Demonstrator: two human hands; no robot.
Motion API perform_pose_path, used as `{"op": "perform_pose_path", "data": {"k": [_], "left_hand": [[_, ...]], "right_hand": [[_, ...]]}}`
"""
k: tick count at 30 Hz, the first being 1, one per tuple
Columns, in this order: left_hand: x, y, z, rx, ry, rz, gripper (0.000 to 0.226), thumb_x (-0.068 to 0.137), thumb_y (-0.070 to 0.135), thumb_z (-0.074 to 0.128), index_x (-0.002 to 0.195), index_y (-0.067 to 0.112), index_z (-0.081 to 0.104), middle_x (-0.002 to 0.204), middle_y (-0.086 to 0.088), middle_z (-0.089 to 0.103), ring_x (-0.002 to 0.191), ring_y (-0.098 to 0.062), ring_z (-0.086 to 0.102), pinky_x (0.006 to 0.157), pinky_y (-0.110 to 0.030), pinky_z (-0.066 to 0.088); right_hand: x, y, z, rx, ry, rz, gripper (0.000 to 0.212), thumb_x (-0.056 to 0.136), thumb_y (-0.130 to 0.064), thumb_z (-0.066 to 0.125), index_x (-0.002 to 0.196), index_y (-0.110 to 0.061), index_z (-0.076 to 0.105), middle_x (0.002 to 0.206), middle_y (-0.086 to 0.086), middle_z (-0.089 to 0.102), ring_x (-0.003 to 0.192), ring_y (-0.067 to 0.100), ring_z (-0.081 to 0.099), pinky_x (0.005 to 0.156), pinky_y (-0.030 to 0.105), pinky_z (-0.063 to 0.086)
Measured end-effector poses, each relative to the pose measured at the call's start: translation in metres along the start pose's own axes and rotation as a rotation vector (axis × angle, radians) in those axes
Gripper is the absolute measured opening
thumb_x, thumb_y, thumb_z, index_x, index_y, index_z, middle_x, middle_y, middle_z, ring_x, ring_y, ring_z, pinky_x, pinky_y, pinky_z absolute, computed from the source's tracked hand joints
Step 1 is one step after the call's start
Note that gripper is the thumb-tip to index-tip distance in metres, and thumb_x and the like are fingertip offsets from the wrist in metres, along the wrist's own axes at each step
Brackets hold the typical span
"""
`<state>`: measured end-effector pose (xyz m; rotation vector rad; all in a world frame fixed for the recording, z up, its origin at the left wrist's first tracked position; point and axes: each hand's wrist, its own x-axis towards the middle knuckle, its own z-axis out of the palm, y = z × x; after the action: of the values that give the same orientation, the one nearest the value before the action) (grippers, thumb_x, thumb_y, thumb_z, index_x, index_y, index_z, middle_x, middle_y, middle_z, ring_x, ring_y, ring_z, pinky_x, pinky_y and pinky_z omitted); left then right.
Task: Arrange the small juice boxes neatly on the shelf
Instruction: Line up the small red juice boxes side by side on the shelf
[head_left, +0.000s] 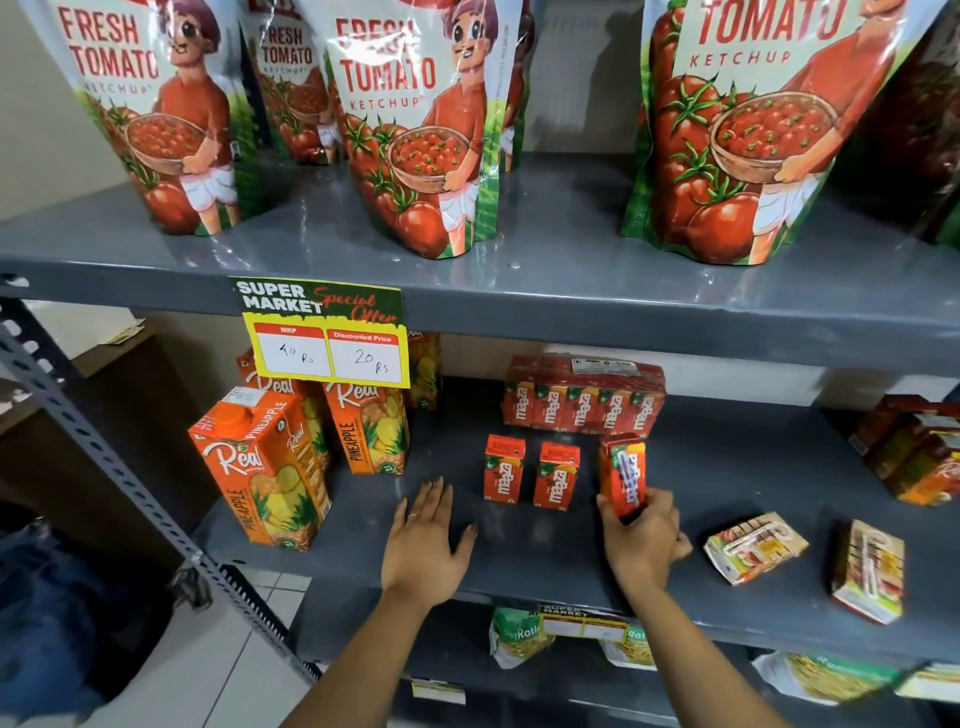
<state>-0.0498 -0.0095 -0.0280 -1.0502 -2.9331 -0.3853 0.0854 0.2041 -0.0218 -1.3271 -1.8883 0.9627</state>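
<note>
Two small red Maaza juice boxes stand upright side by side on the grey middle shelf, one to the left of the other. My right hand grips a third small juice box, tilted slightly, just right of that pair. My left hand lies flat and open on the shelf, left of the pair. Two more small juice boxes lie on their sides to the right, one nearer, one further right.
A shrink-wrapped pack of Maaza boxes stands behind the pair. Tall Real pineapple cartons stand at the left. More wrapped boxes sit at the far right. Ketchup pouches fill the upper shelf; a price tag hangs from its edge.
</note>
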Motion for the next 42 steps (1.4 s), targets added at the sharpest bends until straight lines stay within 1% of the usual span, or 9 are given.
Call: {"op": "perform_pose_path", "data": {"k": [5, 9, 14, 18, 21, 27, 34, 37, 42], "left_hand": [[-0.001, 0.0, 0.001, -0.005, 0.012, 0.006, 0.085, 0.082, 0.064, 0.007, 0.151, 0.015, 0.015, 0.161, 0.0, 0.013, 0.147, -0.013, 0.006, 0.12, -0.034, 0.004], [-0.001, -0.001, 0.001, -0.008, 0.008, 0.009, 0.085, 0.082, 0.063, 0.006, 0.151, 0.015, 0.015, 0.161, 0.0, 0.013, 0.147, -0.013, 0.006, 0.12, -0.034, 0.003], [0.0, -0.002, 0.003, 0.011, 0.002, 0.008, 0.084, 0.083, 0.063, 0.007, 0.151, 0.015, 0.015, 0.161, 0.0, 0.012, 0.147, -0.013, 0.006, 0.118, -0.033, 0.001], [0.001, -0.002, 0.004, 0.004, 0.018, 0.005, 0.082, 0.085, 0.062, 0.011, 0.151, 0.015, 0.017, 0.16, -0.001, 0.015, 0.147, -0.014, 0.009, 0.118, -0.033, 0.002], [0.0, -0.002, 0.003, -0.005, 0.032, 0.008, 0.082, 0.084, 0.062, 0.011, 0.151, 0.014, 0.019, 0.16, -0.002, 0.017, 0.147, -0.015, 0.011, 0.119, -0.034, 0.003], [0.001, -0.003, 0.004, 0.014, 0.015, 0.008, 0.081, 0.085, 0.062, 0.01, 0.151, 0.015, 0.016, 0.161, -0.001, 0.014, 0.147, -0.014, 0.007, 0.121, -0.035, 0.004], [0.0, -0.001, 0.003, 0.002, 0.009, 0.007, 0.084, 0.083, 0.063, 0.008, 0.151, 0.014, 0.017, 0.16, -0.001, 0.015, 0.147, -0.014, 0.008, 0.12, -0.035, 0.004], [0.0, -0.001, 0.002, 0.004, 0.007, 0.01, 0.084, 0.083, 0.062, 0.007, 0.151, 0.014, 0.017, 0.161, -0.001, 0.014, 0.147, -0.014, 0.007, 0.12, -0.035, 0.003], [-0.001, -0.001, 0.001, 0.004, 0.0, 0.004, 0.085, 0.082, 0.063, 0.006, 0.151, 0.014, 0.017, 0.16, -0.002, 0.015, 0.147, -0.014, 0.008, 0.119, -0.035, 0.004]], "right_hand": [[-0.002, 0.0, 0.0, -0.225, 0.033, -0.045, 0.056, 0.067, -0.042, 0.081, 0.097, -0.009, 0.047, 0.136, 0.018, 0.049, 0.136, 0.028, 0.037, 0.103, 0.05, 0.022], [-0.003, -0.001, -0.001, -0.412, 0.032, -0.067, 0.079, 0.061, -0.055, 0.079, 0.112, 0.0, 0.051, 0.132, 0.018, 0.052, 0.141, 0.031, 0.025, 0.105, 0.055, 0.028], [0.001, 0.001, -0.004, -0.393, -0.025, -0.081, 0.086, 0.054, -0.061, 0.081, 0.105, 0.001, 0.052, 0.125, 0.023, 0.054, 0.133, 0.038, 0.036, 0.103, 0.054, 0.037], [0.004, 0.003, -0.015, 0.057, -0.219, -0.224, 0.072, 0.071, -0.025, 0.081, 0.13, -0.013, 0.042, 0.128, 0.013, 0.054, 0.125, 0.032, 0.047, 0.101, 0.05, 0.043], [0.003, 0.001, -0.022, 0.124, -0.248, -0.259, 0.072, 0.085, -0.001, 0.061, 0.145, -0.02, 0.027, 0.136, 0.01, 0.053, 0.124, 0.027, 0.05, 0.104, 0.046, 0.041], [0.011, -0.001, -0.023, 0.096, -0.16, -0.178, 0.064, 0.072, -0.018, 0.081, 0.127, -0.016, 0.049, 0.117, 0.01, 0.06, 0.104, 0.027, 0.062, 0.091, 0.043, 0.051], [0.03, 0.002, -0.034, 0.198, -0.584, -0.133, 0.083, 0.081, 0.009, 0.062, 0.147, -0.027, 0.025, 0.134, 0.0, 0.051, 0.125, 0.016, 0.048, 0.108, 0.037, 0.036], [0.035, 0.004, -0.034, 0.2, -0.553, -0.089, 0.071, 0.081, 0.009, 0.064, 0.14, -0.023, 0.04, 0.123, 0.001, 0.06, 0.119, 0.021, 0.056, 0.103, 0.034, 0.041], [0.02, -0.008, -0.023, -0.159, -0.27, -0.165, 0.049, 0.06, -0.037, 0.087, 0.096, -0.013, 0.064, 0.096, 0.009, 0.068, 0.084, 0.028, 0.065, 0.072, 0.036, 0.051]]}}
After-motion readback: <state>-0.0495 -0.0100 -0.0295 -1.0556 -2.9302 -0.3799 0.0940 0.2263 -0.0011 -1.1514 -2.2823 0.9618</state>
